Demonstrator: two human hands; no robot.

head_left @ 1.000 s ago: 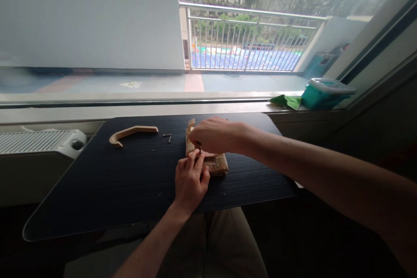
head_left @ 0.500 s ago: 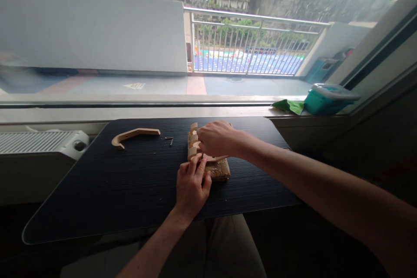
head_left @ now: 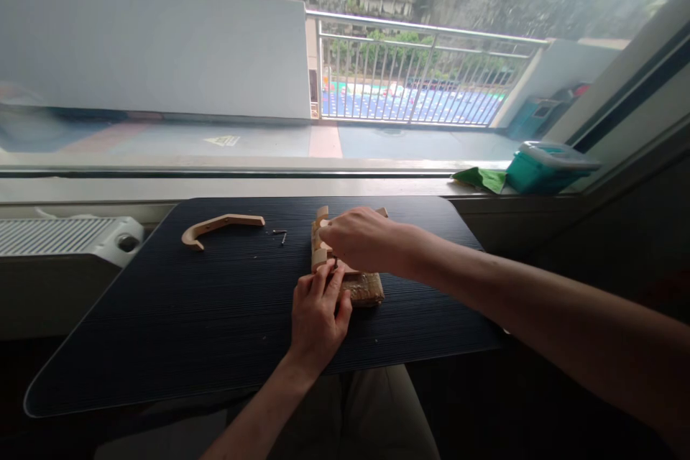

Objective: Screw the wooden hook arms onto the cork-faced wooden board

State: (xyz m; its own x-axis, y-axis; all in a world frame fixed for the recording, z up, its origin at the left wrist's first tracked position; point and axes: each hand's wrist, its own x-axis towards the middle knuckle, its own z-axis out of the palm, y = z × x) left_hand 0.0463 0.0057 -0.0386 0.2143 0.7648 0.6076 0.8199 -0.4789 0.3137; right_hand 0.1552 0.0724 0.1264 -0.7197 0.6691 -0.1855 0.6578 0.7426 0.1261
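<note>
A pale wooden piece with several curved blocks (head_left: 319, 259) lies on a rough, woven-looking straw-coloured block (head_left: 366, 290) at the table's middle. My left hand (head_left: 319, 316) grips its near end, fingertips on the wood and thumb towards the straw-coloured block. Above it, my right hand (head_left: 359, 238) is closed in a fist and covers much of the wood. A thin dark shaft (head_left: 336, 261) shows between the fist and my left fingertips; what the fist holds is otherwise hidden.
To the left lie a curved wooden hook (head_left: 229, 221) and two small screws (head_left: 282, 236) on the dark table (head_left: 177, 330). A white radiator (head_left: 70, 236) stands beyond the left edge. The windowsill bears a green cloth (head_left: 482, 178) and a teal lidded box (head_left: 547, 169).
My right fist has turned and lowered slightly over the wooden piece. My left hand keeps its place. The whole view has shifted a little.
</note>
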